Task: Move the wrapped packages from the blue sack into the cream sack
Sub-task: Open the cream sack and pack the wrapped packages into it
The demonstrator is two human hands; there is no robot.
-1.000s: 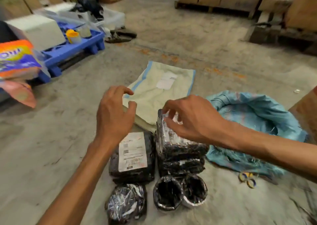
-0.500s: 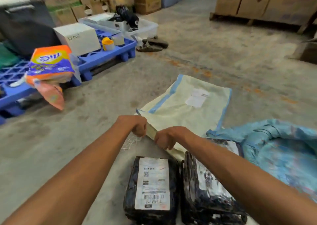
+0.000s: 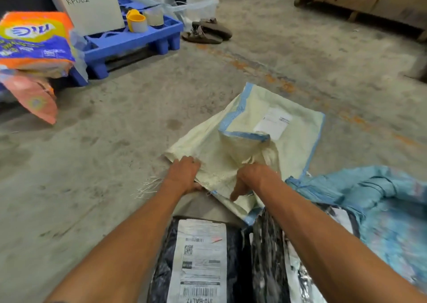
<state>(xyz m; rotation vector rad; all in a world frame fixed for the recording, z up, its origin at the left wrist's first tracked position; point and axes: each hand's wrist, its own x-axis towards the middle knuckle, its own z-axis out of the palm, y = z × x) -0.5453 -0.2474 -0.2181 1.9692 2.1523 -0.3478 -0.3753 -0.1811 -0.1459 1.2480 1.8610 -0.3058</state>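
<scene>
1. Head view: both hands are on the near edge of the cream sack (image 3: pixel 233 164), which lies on the concrete floor (image 3: pixel 115 141), partly bunched and lifted at its mouth.
2. The left hand (image 3: pixel 183 174) grips the sack's frayed left corner, fingers curled over the cloth; the right hand (image 3: pixel 251 178) bunches the fabric beside it, thumb pointing down.
3. The sack looks like thin woven plastic: light, limp, likely to fold shut, so holding the rim at two spread points seems the best way to keep it open.
4. It is pale cream with light-blue edge bands and a white label (image 3: pixel 273 125).
5. The wrapped packages (image 3: pixel 198 261), in glossy black film with a barcode label, lie just below the hands; they look slippery and fairly dense, best taken around the sides.
6. The blue sack (image 3: pixel 381 201) sits crumpled at right, touching the cream one.
</scene>
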